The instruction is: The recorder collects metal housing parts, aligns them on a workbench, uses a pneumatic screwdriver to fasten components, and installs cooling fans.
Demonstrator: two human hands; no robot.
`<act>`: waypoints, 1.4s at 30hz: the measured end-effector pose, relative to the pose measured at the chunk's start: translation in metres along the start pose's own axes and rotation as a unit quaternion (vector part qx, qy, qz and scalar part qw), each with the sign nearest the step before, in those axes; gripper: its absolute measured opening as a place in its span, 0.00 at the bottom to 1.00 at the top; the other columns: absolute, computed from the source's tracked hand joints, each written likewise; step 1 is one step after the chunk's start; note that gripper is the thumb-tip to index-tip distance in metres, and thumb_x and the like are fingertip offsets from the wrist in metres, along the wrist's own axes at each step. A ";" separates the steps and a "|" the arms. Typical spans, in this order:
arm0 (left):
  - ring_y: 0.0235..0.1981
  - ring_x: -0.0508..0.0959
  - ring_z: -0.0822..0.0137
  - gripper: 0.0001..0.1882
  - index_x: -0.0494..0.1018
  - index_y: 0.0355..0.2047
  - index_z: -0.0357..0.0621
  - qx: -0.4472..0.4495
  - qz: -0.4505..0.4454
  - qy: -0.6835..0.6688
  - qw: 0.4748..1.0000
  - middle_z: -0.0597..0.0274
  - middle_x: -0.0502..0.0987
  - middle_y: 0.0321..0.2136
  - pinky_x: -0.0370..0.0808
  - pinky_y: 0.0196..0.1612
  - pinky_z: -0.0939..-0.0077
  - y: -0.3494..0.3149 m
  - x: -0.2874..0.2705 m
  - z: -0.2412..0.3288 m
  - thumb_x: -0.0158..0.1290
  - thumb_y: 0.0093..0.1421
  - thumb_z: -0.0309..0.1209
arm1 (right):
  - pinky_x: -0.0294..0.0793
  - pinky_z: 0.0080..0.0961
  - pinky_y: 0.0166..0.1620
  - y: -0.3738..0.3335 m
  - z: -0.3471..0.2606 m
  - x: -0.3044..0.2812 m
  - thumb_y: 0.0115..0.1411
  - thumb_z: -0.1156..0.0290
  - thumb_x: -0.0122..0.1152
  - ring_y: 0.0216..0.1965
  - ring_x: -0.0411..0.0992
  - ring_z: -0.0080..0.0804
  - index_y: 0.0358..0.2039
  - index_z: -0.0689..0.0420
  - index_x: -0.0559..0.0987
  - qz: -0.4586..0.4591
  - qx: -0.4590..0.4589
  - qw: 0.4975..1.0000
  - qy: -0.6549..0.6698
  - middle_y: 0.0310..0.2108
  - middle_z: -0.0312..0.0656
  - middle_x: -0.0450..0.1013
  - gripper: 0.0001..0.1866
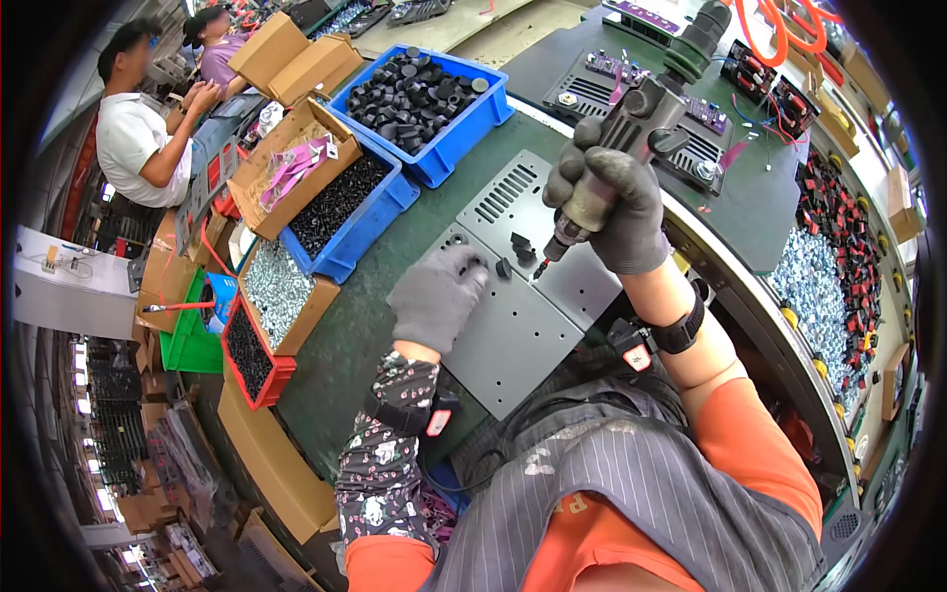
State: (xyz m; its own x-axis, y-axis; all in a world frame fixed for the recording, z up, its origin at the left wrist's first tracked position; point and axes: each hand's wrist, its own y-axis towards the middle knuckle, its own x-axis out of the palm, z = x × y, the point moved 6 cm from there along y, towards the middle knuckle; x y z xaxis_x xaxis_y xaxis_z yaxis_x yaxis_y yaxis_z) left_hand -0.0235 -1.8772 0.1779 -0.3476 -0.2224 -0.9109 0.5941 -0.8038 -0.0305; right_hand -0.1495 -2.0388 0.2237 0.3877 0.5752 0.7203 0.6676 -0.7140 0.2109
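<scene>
- Blue bin (464,146), beyond left grip (434,298): black rounded parts.
- Smaller blue bin (393,209), nearer that grip: small black pieces.
- Carton (308,318), left of the same grip: silver hardware; red bin (273,383) alongside: black fasteners.
- Power driver (646,111): right grip (623,202) wraps its body; long axis slants upper right to lower left, bit pointing down over gray metal panels (508,340).
- Left grip: rests on panels, fingers curled; cannot tell if pinching anything.

- A factory assembly workshop
- Blue bins (464,138) of small black parts (409,99) line a green worktop (330,385)
- Power screwdriver (636,118)
- Purple circuit boards (706,114)
- Co-workers (138,148) sit nearby
</scene>
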 end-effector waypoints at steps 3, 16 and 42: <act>0.33 0.78 0.59 0.16 0.75 0.39 0.43 0.001 0.051 -0.032 0.998 0.55 0.78 0.33 0.73 0.38 0.69 0.025 -0.012 -0.008 0.58 0.51 0.35 | 0.70 0.27 0.27 0.017 0.007 0.011 0.50 0.67 0.53 0.25 0.70 0.33 0.39 0.60 0.65 -0.048 0.020 0.990 -0.130 0.24 0.41 0.67 0.17; 0.36 0.76 0.53 0.14 0.76 0.36 0.48 0.013 0.014 0.016 1.000 0.54 0.77 0.33 0.72 0.38 0.62 0.063 0.015 -0.017 0.54 0.53 0.41 | 0.67 0.18 0.33 0.084 0.100 0.052 0.46 0.77 0.64 0.31 0.65 0.16 0.42 0.59 0.72 -0.138 0.040 0.972 -0.186 0.31 0.29 0.68 0.21; 0.19 0.66 0.76 0.13 0.67 0.43 0.42 -0.223 -0.059 -0.720 0.655 0.67 0.70 0.26 0.67 0.23 0.84 0.061 -0.014 -0.069 0.47 0.57 0.27 | 0.73 0.25 0.29 0.055 0.034 0.076 0.46 0.84 0.57 0.28 0.71 0.30 0.40 0.58 0.65 -0.164 -0.020 0.982 -0.086 0.31 0.40 0.67 0.20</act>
State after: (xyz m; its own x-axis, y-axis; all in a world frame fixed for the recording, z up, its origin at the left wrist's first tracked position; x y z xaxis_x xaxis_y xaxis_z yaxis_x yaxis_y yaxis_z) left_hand 0.0674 -1.8849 0.1604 -0.5434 -0.7210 0.4301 0.5431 -0.6925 -0.4748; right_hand -0.0616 -2.0209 0.2676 0.2586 0.8338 0.4878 0.7511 -0.4911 0.4412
